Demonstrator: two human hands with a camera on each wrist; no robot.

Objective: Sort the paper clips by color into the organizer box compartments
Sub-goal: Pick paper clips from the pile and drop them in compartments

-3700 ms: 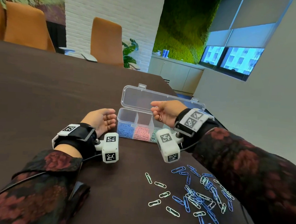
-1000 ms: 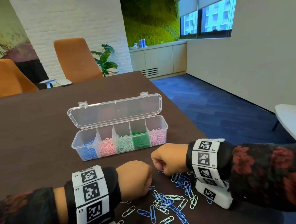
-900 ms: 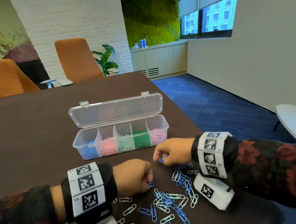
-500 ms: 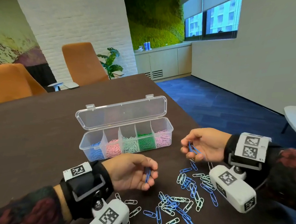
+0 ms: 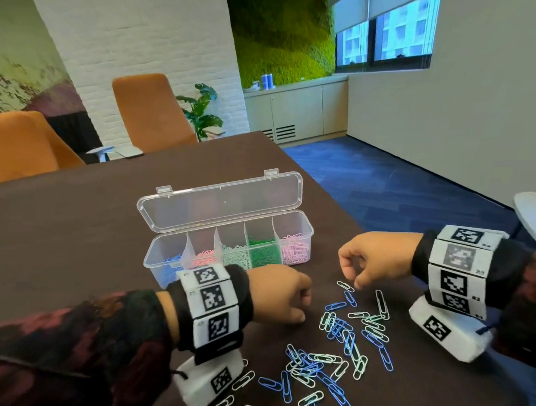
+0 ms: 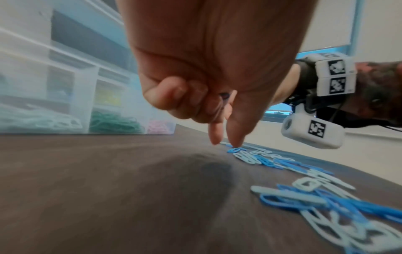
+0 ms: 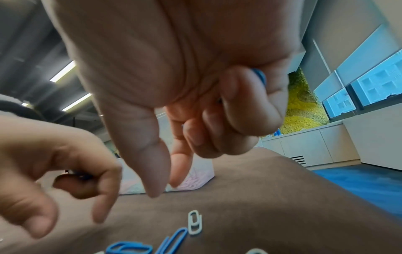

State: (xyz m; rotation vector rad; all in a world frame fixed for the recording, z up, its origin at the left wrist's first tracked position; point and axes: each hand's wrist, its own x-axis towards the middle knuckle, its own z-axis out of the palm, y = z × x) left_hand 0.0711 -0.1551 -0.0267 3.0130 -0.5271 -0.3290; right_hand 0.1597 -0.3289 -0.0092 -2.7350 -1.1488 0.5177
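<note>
Both hands are back down at the heap after being turned palm-up half a second ago, when each showed the dark blue clips it had gathered. The left hand (image 5: 281, 294) now faces knuckles-up just left of the scattered paper clips (image 5: 339, 348). In the left wrist view its outer fingers (image 6: 178, 99) are curled into the palm, with something dark barely visible tucked inside them, while forefinger and thumb point straight down, the thumb tip touching a blue clip (image 6: 233, 150) at the near edge of the heap. So that grip is part closed around its earlier catch and part open at the tip.

The right hand (image 5: 374, 261) hovers above the far edge of the heap, palm down. In the right wrist view its curled fingers (image 7: 245, 106) hold a dark blue clip (image 7: 260, 75) against the palm; thumb and forefinger hang extended with a gap between them, above a white clip (image 7: 195, 222) and not touching it.

The heap of blue and pale clips lies on the dark surface (image 5: 70, 237) between and below the two hands. The organizer box (image 5: 226, 247) stands beyond the left hand with its lid open, in the same spot as before, its compartments holding blue, pink, pale green, dark green and light pink clips from left to right.
</note>
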